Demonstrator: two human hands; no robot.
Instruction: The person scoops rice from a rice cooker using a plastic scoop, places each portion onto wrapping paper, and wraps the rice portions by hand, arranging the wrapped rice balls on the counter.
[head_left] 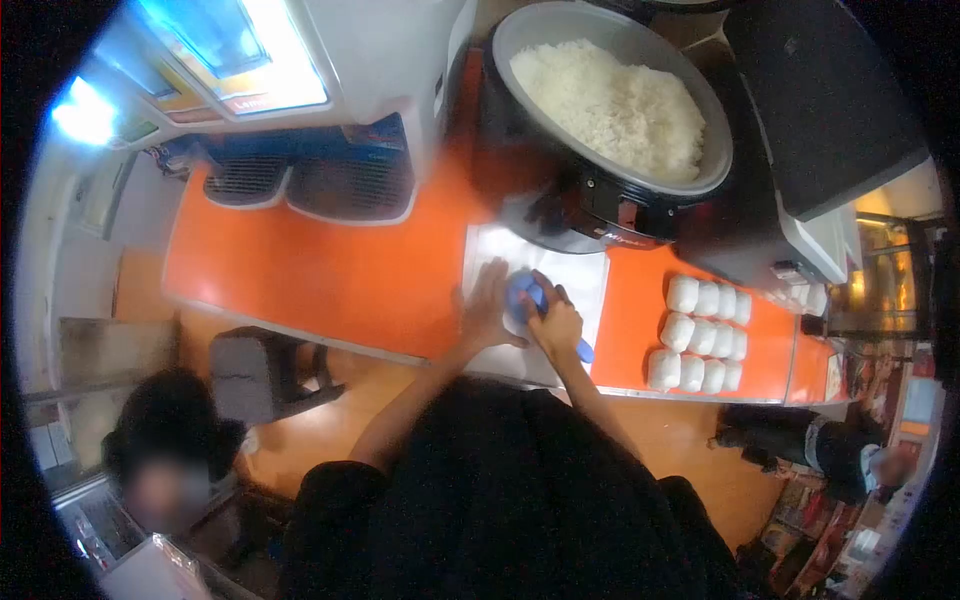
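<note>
My right hand (557,322) is closed around a blue plastic scoop (524,291), whose rounded end faces the middle of a white paper sheet (590,275). The scoop's handle end sticks out below that hand. Flat, with fingers stretched out, my left hand (485,306) lies at the left part of the paper, close beside the scoop. Some white stuff shows under the scoop's edge, but I cannot tell exactly what it is. Just beyond the paper stands a large open rice cooker (508,130) holding a heap of cooked white rice (620,110).
Rows of white wrapped packets (702,333) sit on the orange counter (330,260) to the right. A drink dispenser (385,60) stands at the back left. A grey stool (260,375) and a person (175,430) are at lower left; another person (840,450) is at right.
</note>
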